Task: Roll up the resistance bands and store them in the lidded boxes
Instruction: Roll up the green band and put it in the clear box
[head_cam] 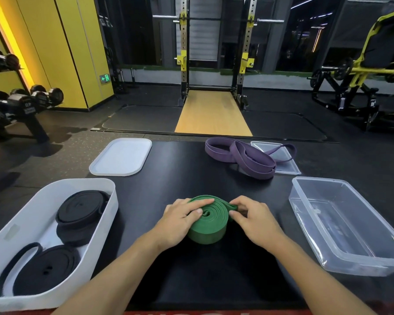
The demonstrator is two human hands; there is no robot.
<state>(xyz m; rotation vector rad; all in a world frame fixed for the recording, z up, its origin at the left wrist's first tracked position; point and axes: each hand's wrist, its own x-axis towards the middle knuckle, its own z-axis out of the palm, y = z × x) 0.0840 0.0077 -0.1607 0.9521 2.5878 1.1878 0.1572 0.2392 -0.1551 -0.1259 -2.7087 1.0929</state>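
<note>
Holding a rolled green band [210,223] at lower centre of the frame on the black counter [191,173]; gripped around the coil with left hand [178,221], pinched at its loose end with right hand [253,219].

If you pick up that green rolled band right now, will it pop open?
Probably, unless squeezed: the right hand pinches the loose end of the green resistance band. It's likely floppy once unrolled, like the purple resistance band sprawled in loops. Lying flat, it shouldn't roll away.
</note>
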